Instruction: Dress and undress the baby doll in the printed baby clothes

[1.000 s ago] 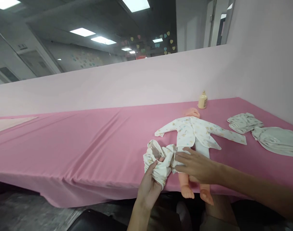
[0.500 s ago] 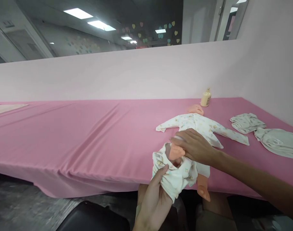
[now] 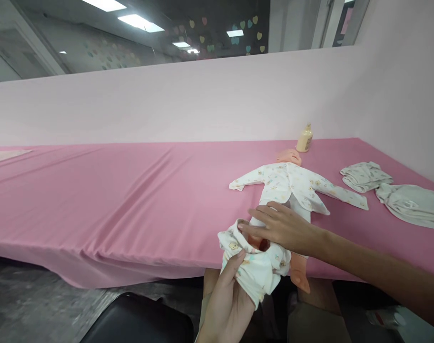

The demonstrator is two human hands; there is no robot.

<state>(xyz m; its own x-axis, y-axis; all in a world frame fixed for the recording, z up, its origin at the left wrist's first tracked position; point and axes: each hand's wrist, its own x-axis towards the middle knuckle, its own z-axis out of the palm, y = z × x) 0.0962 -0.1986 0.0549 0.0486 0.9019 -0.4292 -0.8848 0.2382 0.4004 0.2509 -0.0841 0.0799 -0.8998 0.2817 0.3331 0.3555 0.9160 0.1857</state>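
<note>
A baby doll (image 3: 289, 156) lies on its back, its head toward the wall, in a white printed long-sleeved top (image 3: 279, 178). Bunched white printed baby pants (image 3: 256, 271) are gripped at the near edge by my left hand (image 3: 227, 300), thumb on top of the cloth. One doll foot is inside the gathered opening, mostly hidden. My right hand (image 3: 281, 226) lies across that leg with fingers stretched and apart, fingertips at the opening's rim. The doll's other leg (image 3: 299, 272) hangs bare over the table edge.
The pink cloth-covered table (image 3: 138, 200) runs along a white wall. A pump bottle (image 3: 304, 139) stands behind the doll's head. Folded printed clothes (image 3: 366, 176) and a folded white cloth (image 3: 413, 205) lie at right. A black stool (image 3: 136, 319) is below the front edge.
The doll's foot has gone down into the pants opening. My right hand has shifted left and lower, its fingers now spread over the leg. My left hand still holds the pants.
</note>
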